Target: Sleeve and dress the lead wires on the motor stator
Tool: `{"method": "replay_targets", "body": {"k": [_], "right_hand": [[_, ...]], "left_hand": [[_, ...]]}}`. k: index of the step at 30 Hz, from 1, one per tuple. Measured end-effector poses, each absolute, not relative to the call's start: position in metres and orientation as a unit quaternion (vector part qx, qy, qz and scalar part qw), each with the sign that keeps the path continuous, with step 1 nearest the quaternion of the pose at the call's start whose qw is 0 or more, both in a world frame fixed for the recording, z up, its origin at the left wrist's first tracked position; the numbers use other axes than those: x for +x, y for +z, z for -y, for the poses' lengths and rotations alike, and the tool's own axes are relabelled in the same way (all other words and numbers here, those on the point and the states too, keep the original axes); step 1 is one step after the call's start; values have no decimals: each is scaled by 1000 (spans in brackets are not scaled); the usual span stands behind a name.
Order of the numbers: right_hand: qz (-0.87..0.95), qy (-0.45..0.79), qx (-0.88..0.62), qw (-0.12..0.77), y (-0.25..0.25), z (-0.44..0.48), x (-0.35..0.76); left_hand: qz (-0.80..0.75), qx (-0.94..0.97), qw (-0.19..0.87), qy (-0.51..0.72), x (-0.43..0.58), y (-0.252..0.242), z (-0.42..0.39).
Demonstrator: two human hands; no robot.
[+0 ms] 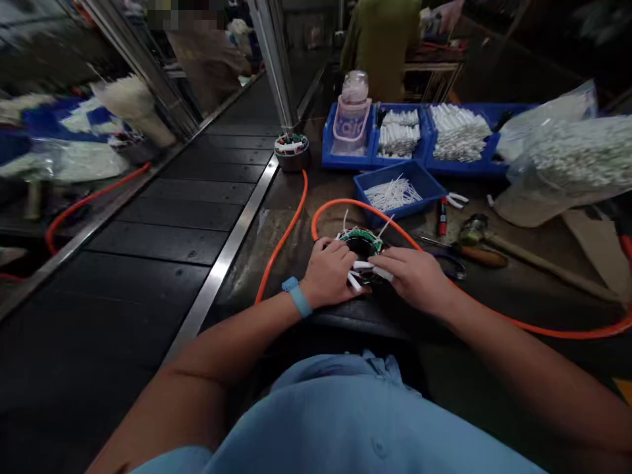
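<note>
A ring-shaped motor stator (365,236) with a green rim and dark centre lies on the bench close in front of me. My left hand (330,271) is closed around its left side, fingers curled over the top. At its near right edge, my right hand (415,273) pinches a white sleeve (382,272). Another white sleeve (354,282) sticks out at the near side between the hands. Thin white cable ties (386,226) stand up from the rim. My fingers hide much of the ring's near side.
A second stator (291,151) sits beside the slatted conveyor (162,204). Blue bins (375,161) hold white sleeves; a blue tray (409,209) holds cable ties. An orange hose (543,331) loops around the work. A hammer (548,263) and bulging bag (567,171) lie right. Other people stand beyond.
</note>
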State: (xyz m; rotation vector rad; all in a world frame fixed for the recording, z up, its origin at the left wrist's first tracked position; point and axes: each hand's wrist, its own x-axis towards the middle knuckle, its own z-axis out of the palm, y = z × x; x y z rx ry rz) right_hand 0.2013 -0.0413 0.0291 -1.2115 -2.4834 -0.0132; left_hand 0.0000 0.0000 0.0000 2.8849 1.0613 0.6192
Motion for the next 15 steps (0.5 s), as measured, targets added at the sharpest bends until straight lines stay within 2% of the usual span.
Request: {"method": "replay_targets", "body": {"k": [5,15], "right_hand": [[900,5,-409,152,33,35,191],[822,240,-484,180,46,0,205]], "left_hand": [[-348,902,23,254,3,-7,2],[-323,923,18,210,1,1,-1]]}}
